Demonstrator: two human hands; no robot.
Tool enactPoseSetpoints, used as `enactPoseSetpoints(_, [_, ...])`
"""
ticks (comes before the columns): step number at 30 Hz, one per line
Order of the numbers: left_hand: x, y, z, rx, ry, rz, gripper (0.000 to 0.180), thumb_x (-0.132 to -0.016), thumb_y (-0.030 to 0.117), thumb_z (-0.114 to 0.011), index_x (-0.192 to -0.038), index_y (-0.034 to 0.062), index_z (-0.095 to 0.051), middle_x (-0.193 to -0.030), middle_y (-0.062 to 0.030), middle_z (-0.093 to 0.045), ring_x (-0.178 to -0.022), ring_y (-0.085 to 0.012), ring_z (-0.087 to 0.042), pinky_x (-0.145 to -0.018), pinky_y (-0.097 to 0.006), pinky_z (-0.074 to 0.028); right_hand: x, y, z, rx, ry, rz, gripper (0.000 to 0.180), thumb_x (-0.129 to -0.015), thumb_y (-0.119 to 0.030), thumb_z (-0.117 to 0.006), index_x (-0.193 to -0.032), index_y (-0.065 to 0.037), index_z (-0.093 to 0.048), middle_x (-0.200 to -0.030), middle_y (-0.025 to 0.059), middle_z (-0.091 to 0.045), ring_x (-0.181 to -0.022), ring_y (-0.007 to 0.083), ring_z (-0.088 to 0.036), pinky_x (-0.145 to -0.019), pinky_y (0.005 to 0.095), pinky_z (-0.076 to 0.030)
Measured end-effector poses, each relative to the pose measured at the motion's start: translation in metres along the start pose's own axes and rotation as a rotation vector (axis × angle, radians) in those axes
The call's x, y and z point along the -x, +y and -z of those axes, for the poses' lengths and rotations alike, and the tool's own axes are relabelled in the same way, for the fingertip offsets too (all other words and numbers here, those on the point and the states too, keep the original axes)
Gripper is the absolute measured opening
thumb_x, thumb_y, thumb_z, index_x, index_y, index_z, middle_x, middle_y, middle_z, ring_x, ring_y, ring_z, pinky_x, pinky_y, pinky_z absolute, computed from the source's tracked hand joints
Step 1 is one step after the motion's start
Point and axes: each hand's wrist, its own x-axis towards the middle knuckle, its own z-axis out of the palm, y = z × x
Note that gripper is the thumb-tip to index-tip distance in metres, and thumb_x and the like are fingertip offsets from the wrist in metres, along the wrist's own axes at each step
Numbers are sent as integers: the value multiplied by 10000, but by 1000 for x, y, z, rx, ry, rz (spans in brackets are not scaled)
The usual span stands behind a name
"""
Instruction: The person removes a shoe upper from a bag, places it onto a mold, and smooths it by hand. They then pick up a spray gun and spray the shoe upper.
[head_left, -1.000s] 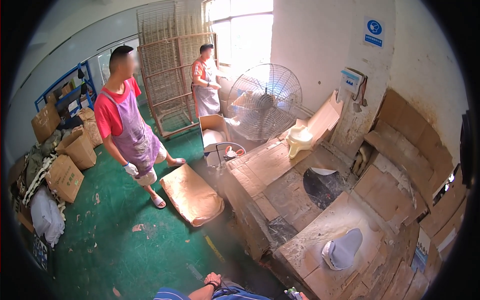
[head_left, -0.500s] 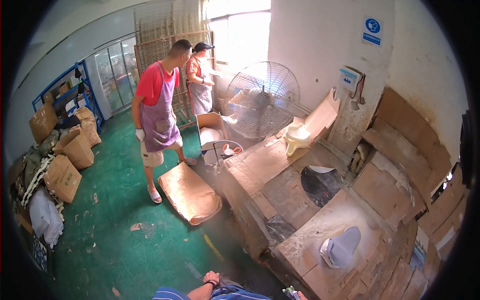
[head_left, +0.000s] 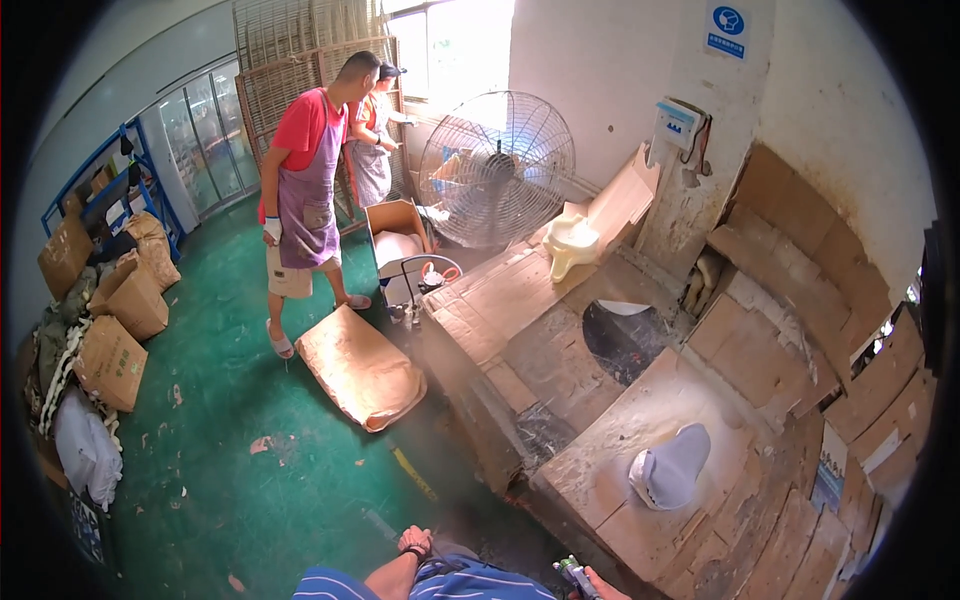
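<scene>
My left hand (head_left: 415, 541) is low in the view, close to my blue striped shirt, with a dark band at its wrist. Its fingers are curled closed, and whatever they may hold is hidden. At the lower edge, my right hand (head_left: 604, 587) grips a small silver-and-green metal tool (head_left: 574, 574), partly cut off by the frame. Beyond it, on the cardboard-covered bench (head_left: 590, 500), stands a grey, soft-looking, cap-like piece (head_left: 676, 468) with a whitish, bulky base. Neither hand touches that piece.
A large caged fan (head_left: 498, 168) stands behind a cream stool (head_left: 570, 245) on the bench. Two people in aprons, one nearer (head_left: 308, 180), stand at the far left. A brown paper sack (head_left: 362, 368) lies on the green floor, with cartons (head_left: 112, 362) along the left wall.
The whole scene has shifted up and slightly left in the view. More of my right hand and its metal tool now shows. My left hand stays closed near my body.
</scene>
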Motion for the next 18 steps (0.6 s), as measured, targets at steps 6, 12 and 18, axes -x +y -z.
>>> enactPoseSetpoints(6, [-4,0,-5,3,-12,37,381,-808,346,-621,-995,35,-738,-1078,-215,-709,-1022,-383,-683,-860,-463,-543,-2,14,-4,57,-3,56,459,-904,-57,-636,-1348,19,-551,-1269,206,-641,-1170,292,-611,-1002,347,-451])
enactPoseSetpoints(12, [-5,1,-5,-24,-12,19,378,-815,354,-621,-997,42,-733,-1098,-208,-706,-1046,-376,-679,-885,-460,-539,-5,11,-6,20,12,92,474,-892,-42,-641,-1353,17,-549,-1297,209,-627,-1179,303,-610,-1001,355,-459])
enactPoseSetpoints(18, [-5,1,-5,-11,4,27,380,-816,353,-623,-1006,43,-732,-1107,-209,-700,-1046,-384,-675,-890,-462,-538,-7,11,-7,10,31,123,477,-884,-37,-649,-1348,20,-552,-1286,207,-633,-1167,302,-614,-1000,354,-459])
